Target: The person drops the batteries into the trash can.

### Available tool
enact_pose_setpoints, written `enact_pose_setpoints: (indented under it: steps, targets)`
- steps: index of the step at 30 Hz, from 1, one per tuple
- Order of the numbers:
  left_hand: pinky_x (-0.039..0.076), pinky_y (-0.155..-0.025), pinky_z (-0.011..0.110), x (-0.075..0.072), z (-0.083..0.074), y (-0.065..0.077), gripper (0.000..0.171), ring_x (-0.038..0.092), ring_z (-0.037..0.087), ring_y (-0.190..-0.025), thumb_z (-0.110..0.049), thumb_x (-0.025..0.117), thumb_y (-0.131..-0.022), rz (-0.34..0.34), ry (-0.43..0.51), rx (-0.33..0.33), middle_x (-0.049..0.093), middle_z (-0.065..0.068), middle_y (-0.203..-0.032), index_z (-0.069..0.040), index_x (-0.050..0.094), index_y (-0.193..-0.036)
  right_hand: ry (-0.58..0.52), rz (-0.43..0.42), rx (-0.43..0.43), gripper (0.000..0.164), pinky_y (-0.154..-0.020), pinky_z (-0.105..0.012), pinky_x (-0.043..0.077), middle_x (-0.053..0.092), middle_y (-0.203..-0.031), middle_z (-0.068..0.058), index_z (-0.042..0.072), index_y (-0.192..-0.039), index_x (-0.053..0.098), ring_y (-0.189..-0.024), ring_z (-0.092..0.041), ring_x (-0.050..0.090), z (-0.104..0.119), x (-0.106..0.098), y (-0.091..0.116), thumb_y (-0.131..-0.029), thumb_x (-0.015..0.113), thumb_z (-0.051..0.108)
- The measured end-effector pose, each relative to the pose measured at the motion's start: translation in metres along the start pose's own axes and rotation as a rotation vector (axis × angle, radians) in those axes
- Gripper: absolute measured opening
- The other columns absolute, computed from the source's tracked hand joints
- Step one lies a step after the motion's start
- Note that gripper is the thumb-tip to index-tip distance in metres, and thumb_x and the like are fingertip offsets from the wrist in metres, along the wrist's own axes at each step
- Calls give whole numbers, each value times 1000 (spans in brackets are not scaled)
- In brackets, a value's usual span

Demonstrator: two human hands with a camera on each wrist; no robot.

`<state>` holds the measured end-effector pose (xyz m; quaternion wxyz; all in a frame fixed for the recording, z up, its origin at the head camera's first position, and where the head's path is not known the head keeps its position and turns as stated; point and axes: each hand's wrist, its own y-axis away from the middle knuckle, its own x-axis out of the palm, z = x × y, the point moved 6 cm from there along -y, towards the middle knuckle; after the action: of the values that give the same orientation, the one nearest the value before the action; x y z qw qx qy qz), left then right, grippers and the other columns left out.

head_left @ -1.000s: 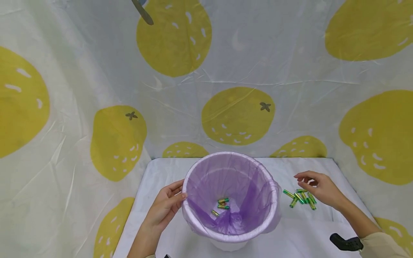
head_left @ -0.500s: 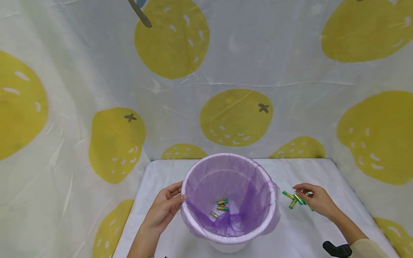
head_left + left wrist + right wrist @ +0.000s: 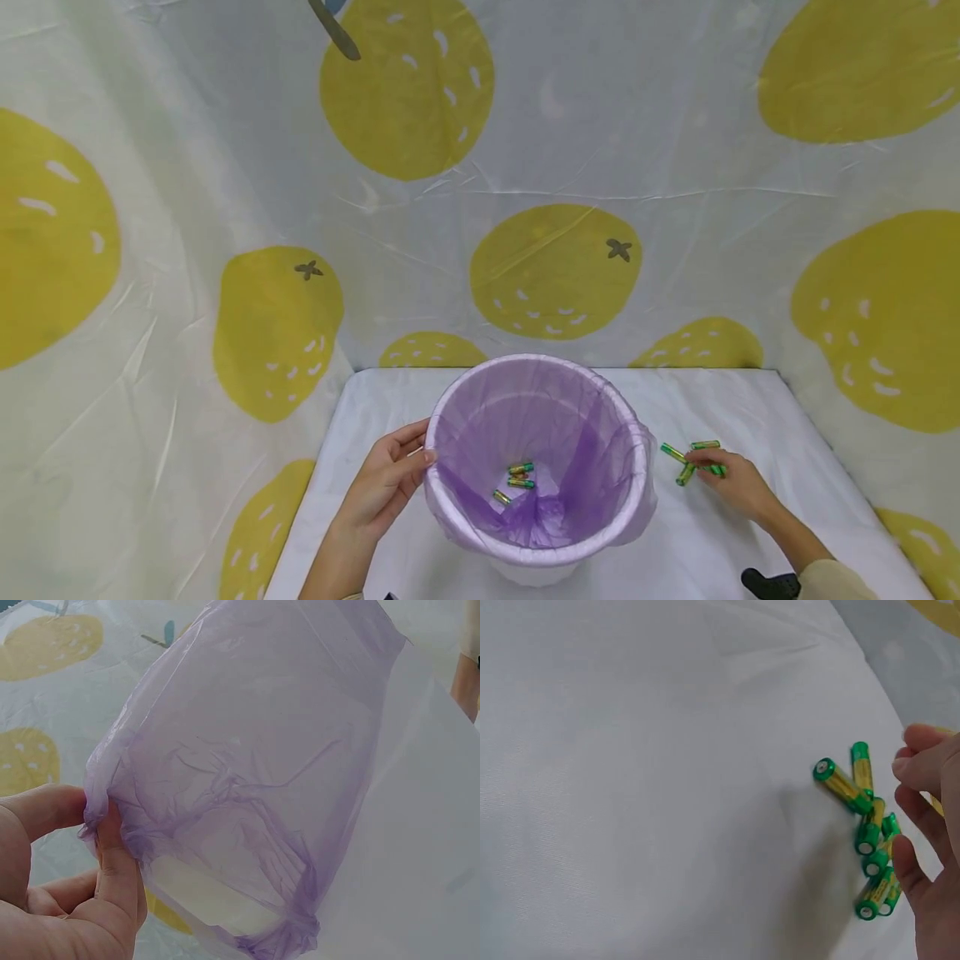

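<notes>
A white trash bin [image 3: 534, 575] stands mid-table, lined with a thin purple bag [image 3: 600, 442] folded over its rim. My left hand [image 3: 382, 483] grips the bin's left rim, thumb over the top and fingers outside. In the left wrist view, that hand [image 3: 82, 877] pinches the bag's folded edge. Several green-and-gold batteries [image 3: 521, 482] lie at the bottom of the bin. To the right, more batteries [image 3: 844, 786] lie in a loose pile on the table. My right hand [image 3: 738, 483] is over this pile, partly hiding it, fingers bent loosely and apart [image 3: 937, 825].
A white cloth [image 3: 690, 542] covers the table. Behind and beside it hangs a pale curtain [image 3: 405, 275] with large yellow fruit prints. A black strap device [image 3: 771, 585] sits by my right wrist, next to a beige sleeve [image 3: 832, 582].
My right hand has come down and slightly left onto the battery pile, covering part of it. My left hand and the bin have stayed in place.
</notes>
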<state>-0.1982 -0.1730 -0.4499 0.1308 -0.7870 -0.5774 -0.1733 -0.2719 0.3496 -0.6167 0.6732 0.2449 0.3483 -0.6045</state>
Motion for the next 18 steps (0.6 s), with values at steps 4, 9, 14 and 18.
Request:
enact_pose_setpoints:
  steps: [4, 9, 14, 18]
  targets:
    - [58, -87, 26, 0, 0, 0, 57, 67, 18, -101, 11, 59, -96, -5, -1, 1, 59, 21, -127, 22, 34, -146, -16, 2, -7, 24, -92, -66, 47, 70, -115, -22, 4, -108, 77, -113, -51, 60, -8, 9, -1, -86, 73, -6]
    - [58, -88, 27, 0, 0, -1, 57, 67, 19, -102, 11, 59, -95, -3, -2, 2, 59, 21, -128, 22, 34, -146, 19, 11, 1, 24, -92, -67, 48, 72, -111, -19, 6, -107, 78, -111, -50, 61, -14, 16, -4, -86, 73, -4]
    - [58, -87, 26, 1, 0, -1, 57, 67, 18, -101, 12, 58, -96, 7, -1, 7, 60, 20, -127, 22, 33, -146, 55, 35, -17, 23, -91, -69, 48, 72, -108, -18, 6, -104, 78, -108, -50, 62, -18, 20, -6, -84, 76, -4]
    - [58, -87, 26, 0, 0, 0, 57, 67, 18, -101, 12, 58, -95, 1, 3, 7, 60, 20, -126, 23, 33, -146, 110, 69, -81, 20, -88, -61, 53, 75, -101, -7, 12, -97, 79, -100, -38, 67, -22, 25, -8, -81, 83, 1]
